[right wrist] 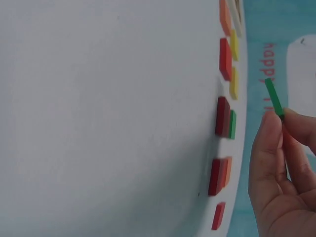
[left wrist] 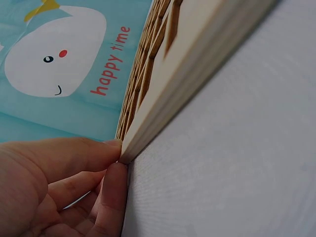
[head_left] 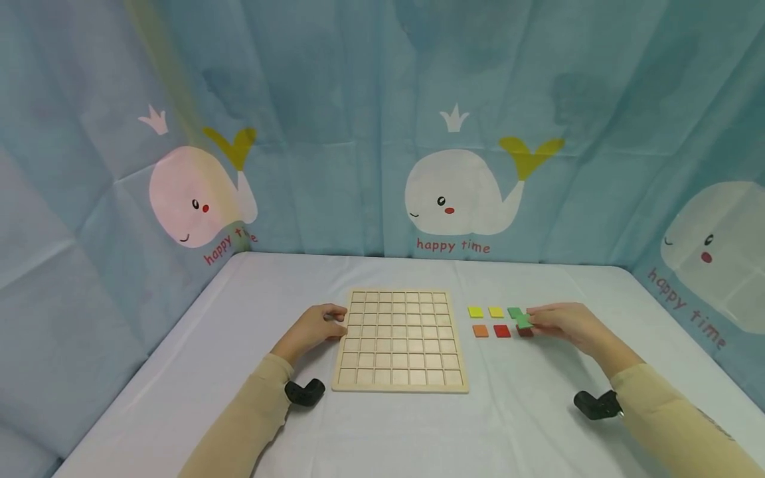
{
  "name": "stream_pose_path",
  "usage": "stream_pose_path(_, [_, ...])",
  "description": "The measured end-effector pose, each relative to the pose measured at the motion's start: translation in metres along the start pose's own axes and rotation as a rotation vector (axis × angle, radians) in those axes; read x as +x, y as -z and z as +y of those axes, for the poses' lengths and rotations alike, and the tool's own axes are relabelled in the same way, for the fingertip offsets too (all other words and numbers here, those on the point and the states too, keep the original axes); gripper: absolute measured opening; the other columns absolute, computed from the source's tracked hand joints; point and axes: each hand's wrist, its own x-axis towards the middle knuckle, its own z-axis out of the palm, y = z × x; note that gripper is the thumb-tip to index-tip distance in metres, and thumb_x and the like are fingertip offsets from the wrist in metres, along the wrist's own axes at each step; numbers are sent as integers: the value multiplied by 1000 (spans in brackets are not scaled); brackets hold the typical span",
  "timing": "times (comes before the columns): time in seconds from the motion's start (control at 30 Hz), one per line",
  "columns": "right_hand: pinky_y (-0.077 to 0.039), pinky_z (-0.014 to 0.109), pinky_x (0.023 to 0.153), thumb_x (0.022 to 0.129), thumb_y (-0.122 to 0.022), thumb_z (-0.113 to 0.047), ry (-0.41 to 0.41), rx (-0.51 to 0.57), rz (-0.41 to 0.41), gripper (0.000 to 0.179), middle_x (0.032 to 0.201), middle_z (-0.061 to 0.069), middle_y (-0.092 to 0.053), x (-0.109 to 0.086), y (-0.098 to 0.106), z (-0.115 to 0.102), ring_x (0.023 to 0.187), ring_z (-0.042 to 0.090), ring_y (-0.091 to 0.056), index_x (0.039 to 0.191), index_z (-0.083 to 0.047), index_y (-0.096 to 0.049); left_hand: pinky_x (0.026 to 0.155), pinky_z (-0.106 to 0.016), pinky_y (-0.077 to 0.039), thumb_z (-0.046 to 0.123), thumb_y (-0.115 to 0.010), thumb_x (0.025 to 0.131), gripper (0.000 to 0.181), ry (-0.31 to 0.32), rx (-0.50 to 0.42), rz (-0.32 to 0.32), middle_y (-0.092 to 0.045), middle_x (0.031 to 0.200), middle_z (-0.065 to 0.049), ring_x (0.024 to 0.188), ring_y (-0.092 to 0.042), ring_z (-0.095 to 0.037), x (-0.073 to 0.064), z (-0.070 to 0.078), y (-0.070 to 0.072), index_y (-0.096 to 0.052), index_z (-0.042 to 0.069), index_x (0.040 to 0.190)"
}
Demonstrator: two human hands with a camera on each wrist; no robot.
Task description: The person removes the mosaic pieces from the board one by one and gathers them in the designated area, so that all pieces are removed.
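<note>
A square wooden grid board (head_left: 400, 333) lies flat on the white table, its squares bare. My left hand (head_left: 313, 330) is at its left edge; in the left wrist view the thumb and a fingertip (left wrist: 116, 144) grip the rim (left wrist: 163, 106). My right hand (head_left: 564, 325) pinches a green tile (right wrist: 274, 97) between thumb and fingers, raised above the table. Under it lie a dark red tile (right wrist: 222, 116) and another green tile (head_left: 514, 312), partly hidden in the head view.
Right of the board lie two yellow tiles (head_left: 475, 312), an orange tile (head_left: 481, 330) and a red tile (head_left: 502, 330). More red and orange tiles (right wrist: 216, 176) show in the right wrist view. A blue whale-print curtain (head_left: 335, 199) stands behind the table.
</note>
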Motion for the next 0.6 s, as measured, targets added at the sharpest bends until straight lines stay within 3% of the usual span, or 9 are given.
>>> stream_pose_path(0.13, [-58, 23, 79, 91, -73, -27, -27, 34, 11, 69, 116, 8, -70, 0, 10, 4, 82, 7, -69, 144, 8, -45, 78, -29, -57, 5, -69, 87, 49, 2, 5, 1, -61, 121, -15, 90, -66, -15, 1, 0, 0, -58, 0, 135])
stream_pose_path(0.47, [-58, 22, 79, 92, -71, -27, -9, 45, 6, 71, 100, -6, -69, -5, 39, 15, 81, 4, -69, 143, 13, -42, 79, -29, -57, 5, -69, 88, 49, 10, 10, 0, -61, 122, -15, 92, -65, -16, 0, 1, 1, -58, 0, 135])
stream_pose_path(0.6, [-58, 23, 79, 94, -70, -23, -13, 49, 17, 69, 97, -6, -71, -4, 48, 21, 80, 5, -70, 144, 15, -39, 81, -30, -57, 6, -69, 88, 49, 9, 8, -2, -60, 123, -15, 95, -65, -17, 0, 1, 2, -57, 0, 135])
